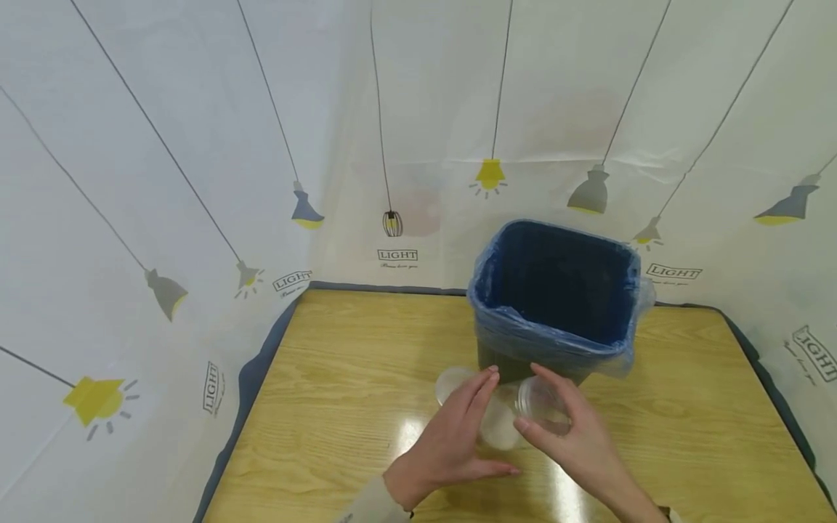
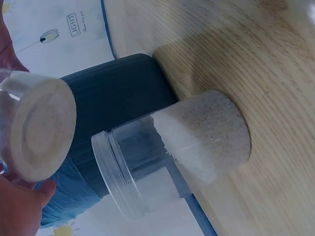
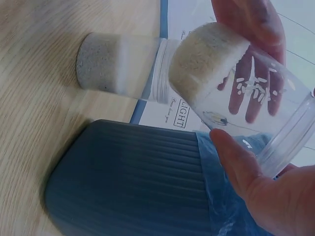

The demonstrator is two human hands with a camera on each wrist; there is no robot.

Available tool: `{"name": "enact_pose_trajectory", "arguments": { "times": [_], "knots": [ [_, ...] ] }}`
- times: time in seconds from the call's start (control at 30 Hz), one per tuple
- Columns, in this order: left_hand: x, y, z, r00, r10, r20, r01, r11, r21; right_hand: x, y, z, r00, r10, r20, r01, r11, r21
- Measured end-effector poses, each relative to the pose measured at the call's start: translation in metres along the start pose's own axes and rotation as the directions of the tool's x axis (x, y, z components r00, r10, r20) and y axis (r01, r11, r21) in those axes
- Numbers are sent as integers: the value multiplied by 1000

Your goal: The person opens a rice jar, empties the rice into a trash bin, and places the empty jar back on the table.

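My right hand grips a clear screw-top jar around the mouth end, thumb on one side and fingers on the other. The jar leans over, its mouth toward the right. White rice is banked at its base, and loose grains lie along the wall. Beside the base is my left hand, thumb and fingers spread apart; through the clear wall its straight fingers show in the right wrist view. A second clear jar stands upright on the table, partly filled with rice.
Behind the hands stands a dark bin lined with a blue plastic bag. The wood-grain table ends at a white backdrop printed with hanging lamps.
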State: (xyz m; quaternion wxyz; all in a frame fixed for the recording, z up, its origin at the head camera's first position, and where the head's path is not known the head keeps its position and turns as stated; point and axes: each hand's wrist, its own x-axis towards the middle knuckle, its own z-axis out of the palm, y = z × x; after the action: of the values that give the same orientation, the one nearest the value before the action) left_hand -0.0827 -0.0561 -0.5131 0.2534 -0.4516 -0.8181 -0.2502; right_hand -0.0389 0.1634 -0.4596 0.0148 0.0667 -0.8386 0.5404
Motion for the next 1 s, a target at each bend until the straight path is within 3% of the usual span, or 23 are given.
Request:
{"name": "enact_pose_trajectory", "arguments": {
  "times": [0.27,0.47,0.57,0.77,0.93,1.0],
  "knots": [
    [5,1,6,997,-6,-72,17,987,160,1,2,7,985,-156,-78,146,982,-120],
    [4,2,6,995,-37,-93,58,970,235,5,7,10,967,-253,-40,245,959,-144],
    [1,2,5,993,-55,-100,78,967,242,5,6,8,962,-272,-1,264,936,-233],
    [-3,-1,2,992,-70,-107,96,961,259,3,-4,5,972,-233,40,228,879,-418],
    [-1,-1,0,994,-57,-89,79,961,264,4,-7,12,966,-258,25,231,811,-537],
    [1,0,-1,995,-61,-77,78,967,242,4,-5,14,953,-304,8,256,787,-561]
  ]
}}
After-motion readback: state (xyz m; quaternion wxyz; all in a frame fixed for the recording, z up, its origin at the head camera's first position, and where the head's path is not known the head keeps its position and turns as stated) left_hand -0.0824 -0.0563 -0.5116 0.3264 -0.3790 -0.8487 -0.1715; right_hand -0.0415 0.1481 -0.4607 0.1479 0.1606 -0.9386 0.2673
